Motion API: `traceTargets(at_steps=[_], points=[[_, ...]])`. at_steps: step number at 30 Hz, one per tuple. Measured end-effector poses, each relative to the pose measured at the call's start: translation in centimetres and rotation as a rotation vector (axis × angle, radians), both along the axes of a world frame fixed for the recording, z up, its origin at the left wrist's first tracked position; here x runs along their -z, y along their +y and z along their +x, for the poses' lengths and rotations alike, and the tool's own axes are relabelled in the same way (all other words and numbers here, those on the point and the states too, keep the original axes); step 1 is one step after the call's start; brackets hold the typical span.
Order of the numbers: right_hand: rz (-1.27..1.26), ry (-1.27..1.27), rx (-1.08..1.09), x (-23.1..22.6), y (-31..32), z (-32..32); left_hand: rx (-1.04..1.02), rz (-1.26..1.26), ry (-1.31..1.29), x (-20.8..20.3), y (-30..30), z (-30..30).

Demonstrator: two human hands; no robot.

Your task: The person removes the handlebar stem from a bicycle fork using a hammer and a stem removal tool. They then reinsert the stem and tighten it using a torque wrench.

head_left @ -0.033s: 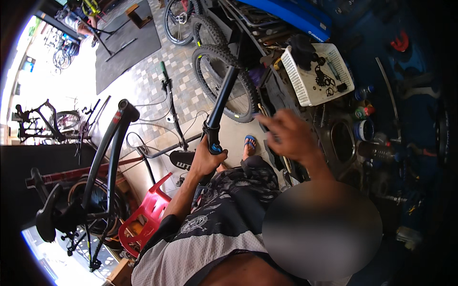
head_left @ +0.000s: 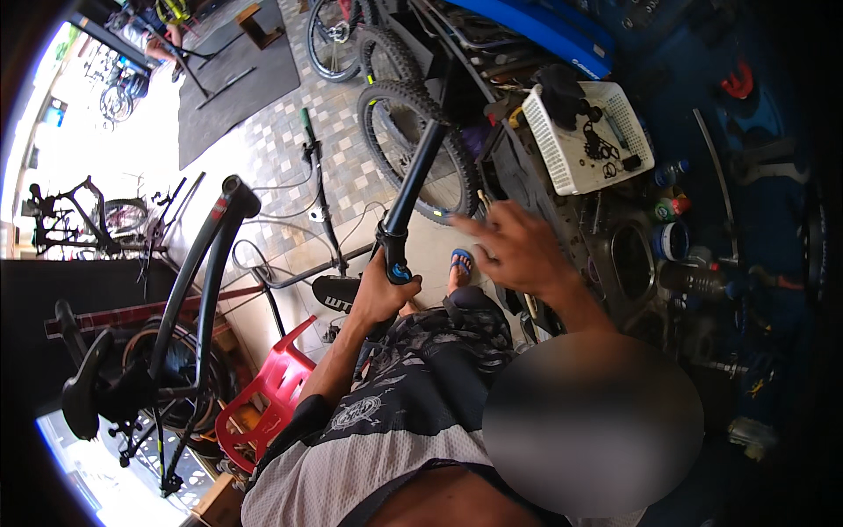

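Observation:
My left hand (head_left: 387, 288) is closed around what looks like a black bicycle fork, gripped just under its thick collar, with a blue-marked part beside my thumb. The fork's long bare tube (head_left: 414, 186) points up and away, tilted right; its lower part is hidden by my hand and clothes. To the right, apart from the tube, my right hand (head_left: 516, 250) hovers with fingers stretched and spread, slightly blurred. Something small and dark blue shows at a fingertip, too unclear to name. Just left of my left hand is a black saddle (head_left: 334, 293).
A bare black bicycle frame (head_left: 200, 255) stands at left, near a red plastic chair (head_left: 272, 391). Handlebars (head_left: 320, 202) lie ahead. Bicycle wheels (head_left: 408, 149) stand beyond the tube. On the cluttered right-hand bench, a white basket (head_left: 580, 180) holds small parts. A person sits far off.
My right hand has shifted slightly left and its fingers have spread a little more. The view has moved slightly. My left hand keeps its grip on the fork.

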State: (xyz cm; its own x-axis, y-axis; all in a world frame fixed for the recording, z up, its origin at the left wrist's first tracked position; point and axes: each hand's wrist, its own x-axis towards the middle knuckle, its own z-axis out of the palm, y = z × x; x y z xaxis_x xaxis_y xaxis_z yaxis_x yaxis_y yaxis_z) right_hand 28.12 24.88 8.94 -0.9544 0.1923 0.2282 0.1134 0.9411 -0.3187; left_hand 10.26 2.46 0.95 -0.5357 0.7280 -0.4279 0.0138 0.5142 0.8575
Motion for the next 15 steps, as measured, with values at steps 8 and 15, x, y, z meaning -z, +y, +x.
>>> traceTargets(at_steps=[8, 15], points=[[0.25, -0.057, -0.247, -0.9, -8.8, -8.6, -0.014, 0.029, 0.062, -2.9, -5.8, 0.3], [0.322, -0.014, -0.39, 0.1, -12.6, -9.4, -0.094, 0.043, -0.048, -3.6, -10.0, -0.1]])
